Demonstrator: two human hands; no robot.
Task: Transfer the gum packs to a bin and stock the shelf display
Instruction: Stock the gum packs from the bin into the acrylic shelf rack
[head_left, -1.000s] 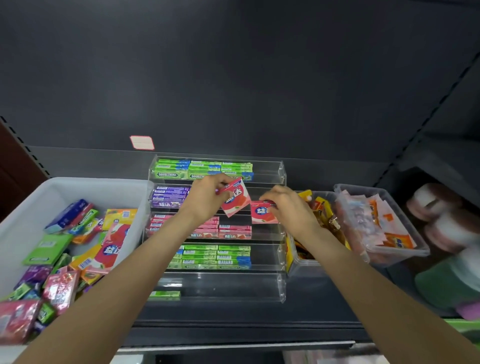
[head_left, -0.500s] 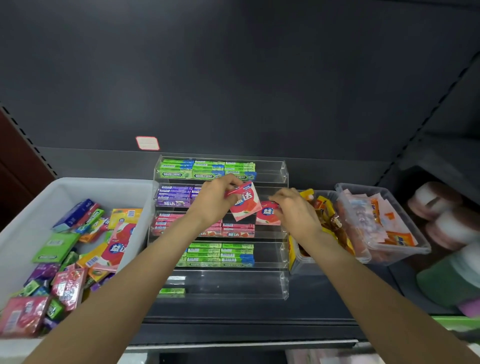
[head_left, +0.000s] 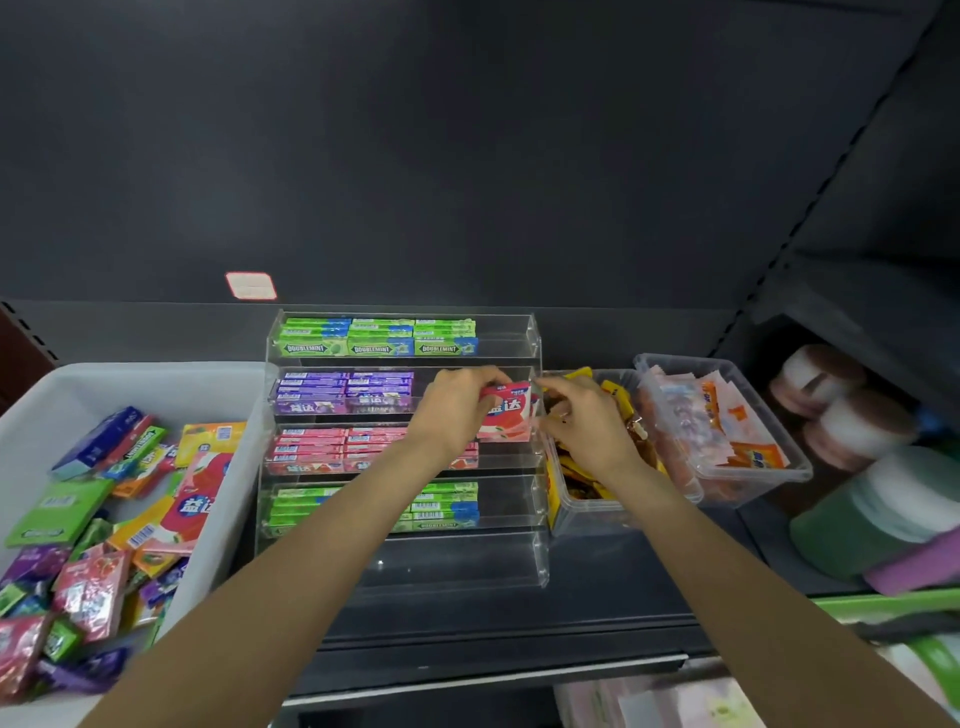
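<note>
Head view, looking down at the shelf: my left hand (head_left: 454, 410) pinches a red gum pack (head_left: 505, 415) by its top left corner, holding it upright and face-out at the right end of the acrylic display rack (head_left: 535, 343), level with the purple tier, so it can drop in beside the purple packs (head_left: 345, 392) where that tier is bare. My right hand (head_left: 582, 421) is curled just beside the pack's right edge, fingertips at it to steady and square it; whether it truly grips I cannot tell. Below, the pink tier (head_left: 317, 449) and the green tier (head_left: 441, 512) each leave open room toward the rack's right wall, and the lowest tier looks empty. Along the rack's left side stands the white bin (head_left: 156, 379), full of loose mixed packs. Close against the rack's right wall sits a clear tub of snacks (head_left: 587, 512), so I judge there is little room for my right hand's knuckles there.
</note>
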